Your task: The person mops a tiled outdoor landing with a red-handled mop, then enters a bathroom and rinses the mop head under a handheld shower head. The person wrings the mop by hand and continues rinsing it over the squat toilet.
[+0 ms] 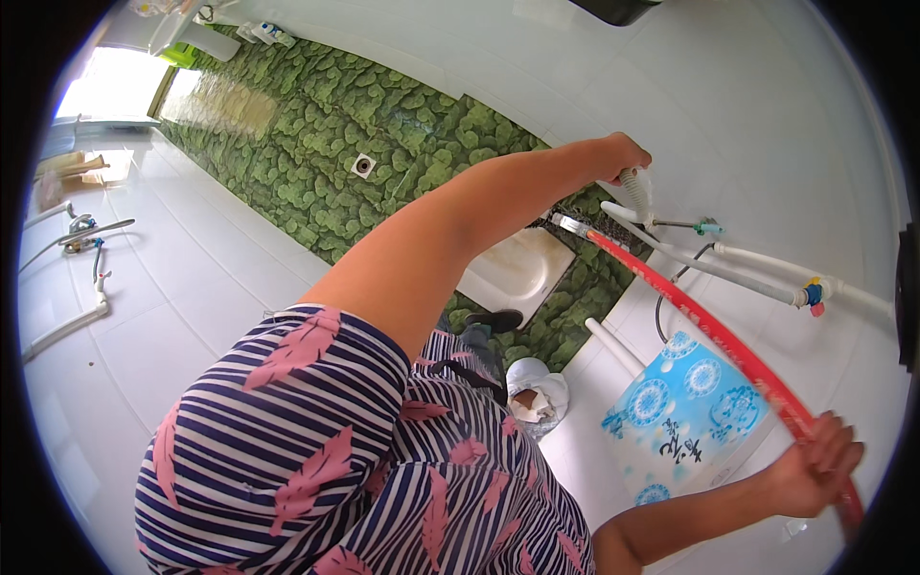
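Note:
My left hand [627, 156] reaches across to the far wall and is closed around a grey corrugated hose [634, 188], which runs down beside a white pipe. At the lower right, my right hand [819, 463] grips a long red handle [690, 316] that bears writing. The handle slants down to a clear fitting [570, 224] and a head of dark bristles [611, 231], partly hidden by my left arm. This brush head lies beside a white ceramic squat toilet [528, 269] with brownish stains in its basin.
A bin with a white liner [537, 395] holds used paper near a dark shoe [496, 320]. A blue-and-white patterned box-like object [679, 420] stands by the wall. White water pipes [769, 266] run along it. A floor drain [364, 166] sits in the green leaf-patterned floor [309, 144].

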`<action>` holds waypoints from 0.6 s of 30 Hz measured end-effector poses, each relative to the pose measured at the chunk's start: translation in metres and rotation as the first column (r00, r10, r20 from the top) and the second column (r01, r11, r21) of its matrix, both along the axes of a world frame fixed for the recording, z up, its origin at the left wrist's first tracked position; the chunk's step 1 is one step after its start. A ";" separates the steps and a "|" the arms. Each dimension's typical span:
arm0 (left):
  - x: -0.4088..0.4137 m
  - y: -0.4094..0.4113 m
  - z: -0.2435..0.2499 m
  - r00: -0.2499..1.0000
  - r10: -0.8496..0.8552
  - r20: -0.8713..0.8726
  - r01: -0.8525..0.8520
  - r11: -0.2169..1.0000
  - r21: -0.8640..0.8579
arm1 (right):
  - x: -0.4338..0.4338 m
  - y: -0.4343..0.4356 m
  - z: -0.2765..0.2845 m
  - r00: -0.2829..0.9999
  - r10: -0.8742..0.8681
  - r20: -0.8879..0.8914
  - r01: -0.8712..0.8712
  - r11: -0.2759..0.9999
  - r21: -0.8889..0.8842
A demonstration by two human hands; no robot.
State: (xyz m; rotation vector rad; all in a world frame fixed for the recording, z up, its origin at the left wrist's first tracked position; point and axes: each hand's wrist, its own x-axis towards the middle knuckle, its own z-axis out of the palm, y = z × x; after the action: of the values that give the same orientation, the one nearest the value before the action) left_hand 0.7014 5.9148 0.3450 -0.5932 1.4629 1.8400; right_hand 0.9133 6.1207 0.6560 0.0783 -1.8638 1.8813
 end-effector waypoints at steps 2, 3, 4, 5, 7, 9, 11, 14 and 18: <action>0.009 0.007 -0.010 1.000 0.012 0.004 -0.012 1.000 0.026 | 0.032 0.010 -0.038 0.998 0.053 0.045 -0.065 0.939 0.337; 0.013 0.000 -0.019 0.999 0.045 0.006 -0.045 0.999 0.016 | 0.043 0.020 -0.075 0.997 0.078 0.022 -0.081 0.951 0.299; 0.020 -0.007 -0.031 0.998 0.070 -0.002 -0.070 0.998 0.000 | 0.055 0.025 -0.114 0.998 0.056 -0.002 -0.053 0.955 0.293; 0.030 -0.008 -0.044 0.997 0.070 -0.012 -0.070 0.998 -0.005 | 0.077 0.025 -0.152 0.999 0.004 0.051 -0.017 0.962 0.271; 0.052 -0.021 -0.061 0.999 0.023 -0.040 -0.025 0.999 -0.047 | 0.120 0.018 -0.213 0.980 -0.025 0.199 -0.023 0.971 0.237; 0.076 -0.031 -0.073 1.000 0.016 0.019 -0.012 0.978 -0.207 | 0.158 0.004 -0.249 0.897 -0.254 0.362 0.158 0.948 0.276; 0.098 -0.040 -0.079 0.997 -0.038 -0.060 0.022 0.972 -0.236 | 0.182 0.006 -0.250 0.861 -0.277 0.427 0.277 0.959 0.064; 0.124 -0.062 -0.116 0.962 -0.146 -0.231 0.090 0.968 -0.234 | 0.203 0.002 -0.246 0.854 -0.235 0.464 0.213 0.972 0.101; 0.150 -0.076 -0.095 0.950 -0.198 -0.243 0.096 0.922 -0.376 | 0.208 -0.016 -0.249 0.849 -0.260 0.460 0.233 0.966 0.115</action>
State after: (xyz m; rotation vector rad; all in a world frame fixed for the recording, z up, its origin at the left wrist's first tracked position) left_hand 0.8515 5.8384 0.2498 -0.3888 2.0032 1.5913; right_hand 1.1209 6.1046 0.4072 -0.6324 -2.1118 1.7727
